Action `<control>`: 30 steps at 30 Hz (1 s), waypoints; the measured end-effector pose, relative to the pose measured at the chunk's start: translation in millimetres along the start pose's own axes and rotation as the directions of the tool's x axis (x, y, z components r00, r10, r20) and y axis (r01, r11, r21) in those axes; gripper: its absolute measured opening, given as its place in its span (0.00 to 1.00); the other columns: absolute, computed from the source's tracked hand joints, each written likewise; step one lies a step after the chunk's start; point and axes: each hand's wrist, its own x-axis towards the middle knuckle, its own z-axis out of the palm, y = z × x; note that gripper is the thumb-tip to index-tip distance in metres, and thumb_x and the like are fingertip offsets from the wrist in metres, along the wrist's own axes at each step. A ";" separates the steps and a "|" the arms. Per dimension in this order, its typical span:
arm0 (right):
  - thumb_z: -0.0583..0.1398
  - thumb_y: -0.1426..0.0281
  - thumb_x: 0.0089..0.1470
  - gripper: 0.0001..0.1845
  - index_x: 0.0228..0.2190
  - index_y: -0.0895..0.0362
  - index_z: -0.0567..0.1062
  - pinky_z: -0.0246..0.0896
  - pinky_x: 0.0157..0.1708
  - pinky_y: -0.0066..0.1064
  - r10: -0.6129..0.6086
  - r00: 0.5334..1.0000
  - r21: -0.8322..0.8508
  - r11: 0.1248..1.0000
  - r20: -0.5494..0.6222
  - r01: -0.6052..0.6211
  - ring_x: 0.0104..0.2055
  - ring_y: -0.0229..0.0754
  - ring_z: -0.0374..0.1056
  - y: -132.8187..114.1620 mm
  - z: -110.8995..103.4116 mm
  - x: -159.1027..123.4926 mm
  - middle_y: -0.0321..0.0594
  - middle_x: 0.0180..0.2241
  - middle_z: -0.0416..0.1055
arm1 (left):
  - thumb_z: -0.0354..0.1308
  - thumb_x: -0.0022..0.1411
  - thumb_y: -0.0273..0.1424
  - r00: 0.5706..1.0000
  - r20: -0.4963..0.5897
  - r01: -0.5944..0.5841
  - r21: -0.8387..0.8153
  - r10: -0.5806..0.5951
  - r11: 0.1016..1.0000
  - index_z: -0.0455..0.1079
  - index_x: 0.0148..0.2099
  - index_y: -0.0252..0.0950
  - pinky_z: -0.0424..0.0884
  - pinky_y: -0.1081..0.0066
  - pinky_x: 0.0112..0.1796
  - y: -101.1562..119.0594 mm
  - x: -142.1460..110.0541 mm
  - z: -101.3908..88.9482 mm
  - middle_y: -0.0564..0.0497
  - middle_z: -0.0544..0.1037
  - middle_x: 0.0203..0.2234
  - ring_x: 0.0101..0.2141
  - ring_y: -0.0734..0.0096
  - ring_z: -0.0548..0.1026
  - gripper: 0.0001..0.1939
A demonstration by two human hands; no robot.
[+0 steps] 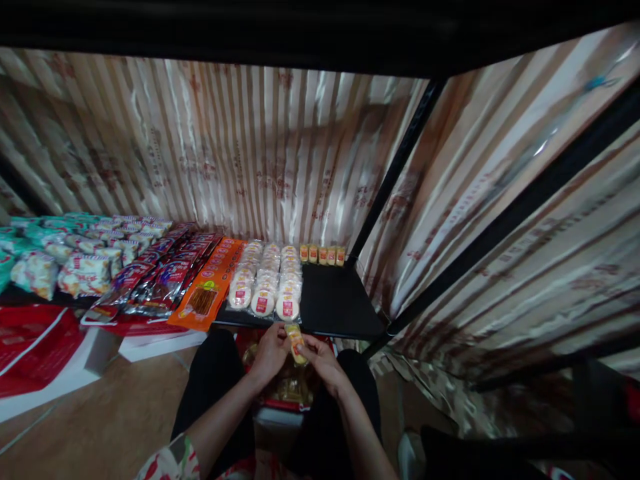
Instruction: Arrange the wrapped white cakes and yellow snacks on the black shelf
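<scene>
Between my two hands, in front of the shelf edge, is a small yellow snack packet (295,341) with orange print. My left hand (273,351) grips its left side, and my right hand (320,360) pinches its lower right with the thumb on the front. Below them, between my knees, a red box or bag (270,404) holds more yellow packets, partly hidden by my hands. At the back of the black shelf (340,303) stands a short row of similar small yellow packets (323,255). Three rows of round white wrapped crackers (263,303) lie just left of it.
Further left on the shelf are an orange snack bag (213,283), dark red packets (163,277), and white and green wrapped packs (85,270). Red and white boxes (45,353) sit on the floor at left. Black posts (400,167) frame the shelf before a striped curtain (250,153).
</scene>
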 end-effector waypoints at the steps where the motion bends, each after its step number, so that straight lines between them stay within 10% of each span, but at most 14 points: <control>1: 0.66 0.54 0.36 0.26 0.38 0.56 0.76 0.61 0.41 0.36 -0.001 1.000 0.001 1.000 0.003 0.001 0.35 0.44 0.70 -3.3 -1.4 0.8 0.40 0.34 0.76 | 0.50 0.55 0.25 1.000 0.001 0.011 -0.011 -0.011 1.000 0.65 0.41 0.35 0.68 0.75 0.32 0.6 2.7 2.3 0.52 0.74 0.31 0.28 0.75 0.72 0.10; 11: 0.63 0.53 0.42 0.26 0.40 0.57 0.76 0.61 0.43 0.38 -0.023 1.000 -0.009 1.000 -0.010 0.023 0.40 0.47 0.71 -31.8 -31.4 6.9 0.42 0.34 0.76 | 0.50 0.54 0.22 0.998 -0.057 -0.030 0.063 0.034 0.998 0.67 0.41 0.32 0.68 0.72 0.36 18.7 47.5 39.0 0.50 0.74 0.32 0.30 0.73 0.73 0.11; 30: 0.64 0.57 0.35 0.22 0.33 0.57 0.76 0.64 0.38 0.32 -0.075 0.897 -0.223 0.974 -0.435 -0.027 0.35 0.44 0.71 -38.0 -98.9 90.3 0.40 0.31 0.76 | 0.50 0.56 0.25 0.999 -0.014 -0.030 0.245 0.034 0.969 0.64 0.50 0.33 0.66 0.69 0.45 58.7 122.5 94.3 0.44 0.72 0.44 0.43 0.67 0.71 0.17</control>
